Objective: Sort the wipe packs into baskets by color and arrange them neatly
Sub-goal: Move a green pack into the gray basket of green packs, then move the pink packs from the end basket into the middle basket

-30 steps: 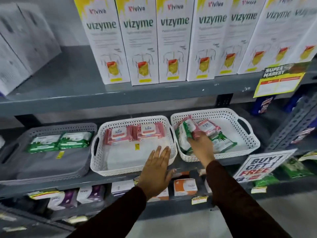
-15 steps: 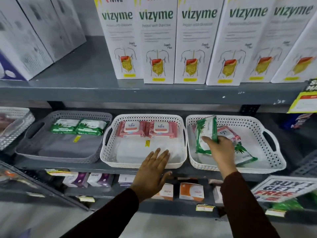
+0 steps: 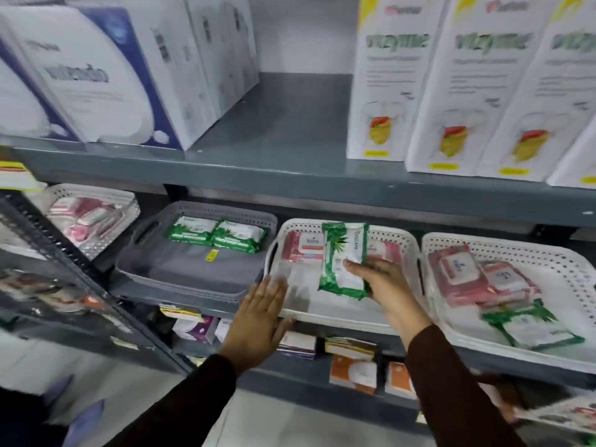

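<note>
Right hand (image 3: 383,285) grips a green wipe pack (image 3: 344,259) by its lower right edge, fingers closed around it, and holds it upright above the middle white basket (image 3: 338,312), in front of the pink packs (image 3: 303,250) that lie along that basket's back wall. Left hand (image 3: 258,321) is open, fingers spread flat, resting on the front left rim of the same white basket and holding nothing. To the left, on the same grey shelf (image 3: 290,169), stands a grey basket (image 3: 193,279) with two green packs (image 3: 216,233) laid side by side against its back wall, the front part of its floor bare apart from a small yellow tag (image 3: 210,255). To the right, a second white basket (image 3: 516,250) contains a stack of pink packs (image 3: 477,279) toward the left and back, and one green pack (image 3: 532,330) lying flat near the front. Farther left, behind a dark upright post (image 3: 64,262), a white basket (image 3: 93,217) holds more pink packs, blurred. The upper shelf carries tall white boxes with green lettering (image 3: 477,91) on the right and white-and-blue boxes (image 3: 106,75) on the left. Both forearms wear dark sleeves (image 3: 458,388).
</note>
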Available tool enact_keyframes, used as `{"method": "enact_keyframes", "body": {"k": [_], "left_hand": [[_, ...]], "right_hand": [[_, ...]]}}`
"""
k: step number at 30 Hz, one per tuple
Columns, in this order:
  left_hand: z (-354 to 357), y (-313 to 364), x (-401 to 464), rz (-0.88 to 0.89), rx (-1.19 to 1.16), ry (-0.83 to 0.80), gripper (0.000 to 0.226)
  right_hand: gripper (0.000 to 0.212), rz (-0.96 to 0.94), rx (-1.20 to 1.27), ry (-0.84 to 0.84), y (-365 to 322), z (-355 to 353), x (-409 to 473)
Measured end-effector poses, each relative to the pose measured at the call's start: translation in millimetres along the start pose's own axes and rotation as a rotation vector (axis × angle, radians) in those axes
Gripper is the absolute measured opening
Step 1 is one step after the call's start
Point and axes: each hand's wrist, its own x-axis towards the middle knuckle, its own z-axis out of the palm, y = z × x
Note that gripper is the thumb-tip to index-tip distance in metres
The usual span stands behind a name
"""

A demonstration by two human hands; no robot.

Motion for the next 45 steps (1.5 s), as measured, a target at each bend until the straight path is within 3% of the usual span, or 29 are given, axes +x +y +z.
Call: {"method": "enact_keyframes", "body": {"k": [2,5,7,11,16,20,24,28,31,37,42,45], "left_hand": [[-13,-34,-7,-0.095,0.021,-0.012,0.075],[-25,-82,-20,-0.163,0.065,-0.028,0.092],[-29,-110,-27,-0.182,0.056,-0.021,0.096],[-34,-153,-39,-0.237,0.035,-0.010,0.083],[-32,-168,-42,-0.233,0.054,0.003,0.065],[-28,-169,-40,-0.238,0.064,0.030,0.059],[-23,-163,-37,-0.251,0.051,0.082,0.059],[-17,-133,-25,-0.186,-0.012,0.130,0.065],[-15,-94,-5,-0.083,-0.081,0.163,0.064],[6,13,41,0.160,-0.165,0.118,0.065],[30,93,65,0.298,-0.114,0.049,0.065],[42,130,73,0.311,-0.069,0.041,0.065]], "right_hand": [[0.019,-0.027,-0.004,-0.017,1,41,11],[0.054,-0.100,-0.072,0.013,0,109,27],[0.062,-0.171,-0.136,-0.023,0,151,38],[0.057,-0.252,-0.415,-0.094,4,216,59],[0.033,-0.164,-0.605,-0.125,17,267,75],[0.059,-0.162,-0.968,-0.192,29,282,73],[0.065,-0.132,-1.044,-0.250,24,285,69],[0.058,-0.263,-0.934,-0.165,10,255,58],[0.047,-0.343,-0.706,-0.080,2,216,41],[0.024,-0.450,-0.468,0.257,-3,70,17],[0.020,-0.390,-0.498,0.560,12,-60,1],[0.023,-0.196,-0.650,0.731,22,-124,5]]}}
